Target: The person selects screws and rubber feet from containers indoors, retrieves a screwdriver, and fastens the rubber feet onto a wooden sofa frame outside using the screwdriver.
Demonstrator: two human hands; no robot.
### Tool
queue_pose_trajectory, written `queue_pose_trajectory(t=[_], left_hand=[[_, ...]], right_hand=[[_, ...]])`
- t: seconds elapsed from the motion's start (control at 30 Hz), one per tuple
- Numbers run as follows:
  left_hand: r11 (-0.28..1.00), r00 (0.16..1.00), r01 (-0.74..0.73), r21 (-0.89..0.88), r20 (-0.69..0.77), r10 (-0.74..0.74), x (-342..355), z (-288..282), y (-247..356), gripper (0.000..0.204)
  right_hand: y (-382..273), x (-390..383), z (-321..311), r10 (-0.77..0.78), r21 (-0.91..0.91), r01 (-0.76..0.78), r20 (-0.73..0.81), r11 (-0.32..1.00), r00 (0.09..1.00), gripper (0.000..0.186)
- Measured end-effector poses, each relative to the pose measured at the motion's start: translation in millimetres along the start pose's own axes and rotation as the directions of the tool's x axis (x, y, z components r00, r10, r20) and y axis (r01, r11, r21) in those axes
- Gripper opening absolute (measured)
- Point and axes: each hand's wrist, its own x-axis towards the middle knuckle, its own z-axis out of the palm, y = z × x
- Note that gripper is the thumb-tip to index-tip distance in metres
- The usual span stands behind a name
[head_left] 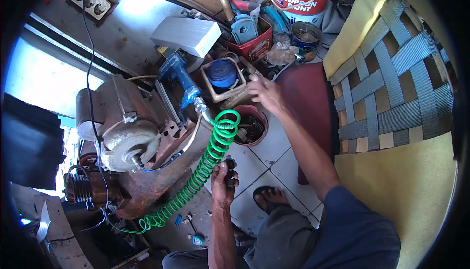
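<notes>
Black small part held in left grip; green coiled hose seen just beside. Right grip held loosely spread near red bucket and blue lid.

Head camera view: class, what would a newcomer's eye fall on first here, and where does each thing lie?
Probably the bright green coiled hose, winding from the blue pistol-shaped tool at upper centre down toward the lower left. Next might come the woven grey straps at the right and the red-and-white bucket at the top. Below centre, the left hand holds a small dark object.
</notes>
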Motion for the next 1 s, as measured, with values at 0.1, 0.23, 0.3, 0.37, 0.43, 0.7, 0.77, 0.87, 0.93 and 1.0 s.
queue_pose_trajectory(t=[0.1, 0.23, 0.3, 0.37, 0.43, 0.7, 0.77, 0.87, 0.93, 1.0], left_hand=[[1.0, 1.0, 0.02, 0.016, 0.009, -0.02, 8, 4, -7, 0.031], [0.998, 0.999, 0.052, 0.023, 0.007, -0.053, 4, 6, -19, 0.03], [0.998, 0.998, 0.06, 0.036, 0.006, -0.061, 0, 8, -16, 0.029], [0.996, 0.998, 0.068, 0.059, -0.005, -0.068, -3, 9, -11, 0.027], [0.996, 0.998, 0.059, 0.065, -0.008, -0.059, -4, 3, -7, 0.027], [0.984, 0.997, 0.078, 0.159, -0.015, -0.077, -7, -8, -4, 0.028], [0.987, 0.998, 0.066, 0.144, -0.017, -0.064, -9, -8, 2, 0.03], [0.978, 0.997, 0.073, 0.194, -0.024, -0.07, -4, -14, -1, 0.031], [0.976, 0.997, 0.072, 0.206, -0.006, -0.072, 0, -12, 2, 0.031], [0.976, 0.992, 0.087, 0.198, 0.072, -0.103, 5, 12, -10, 0.031]], right_hand=[[49, -17, -41, 0.017, -0.647, -0.058, -0.069, 0.761, 0.997, 0.023], [135, -58, -27, -0.136, -0.911, 0.109, 0.059, 0.397, 0.989, 0.021], [146, -59, -18, -0.21, -0.925, 0.125, 0.051, 0.36, 0.976, 0.023], [156, -52, -18, -0.111, -0.913, 0.131, 0.095, 0.387, 0.989, 0.023], [156, -34, -8, -0.165, -0.897, 0.139, 0.075, 0.419, 0.983, 0.024], [122, 1, 20, 0.129, -0.935, -0.027, 0.02, 0.354, 0.991, 0.037], [121, 0, 16, 0.093, -0.954, 0.089, 0.12, 0.285, 0.988, 0.034], [140, -10, 0, 0.028, -0.952, 0.252, 0.26, 0.171, 0.965, 0.03], [154, -17, -16, -0.031, -0.951, 0.285, 0.284, 0.121, 0.958, 0.029], [171, -21, -70, -0.156, -0.937, 0.082, 0.03, 0.339, 0.987, 0.021]])
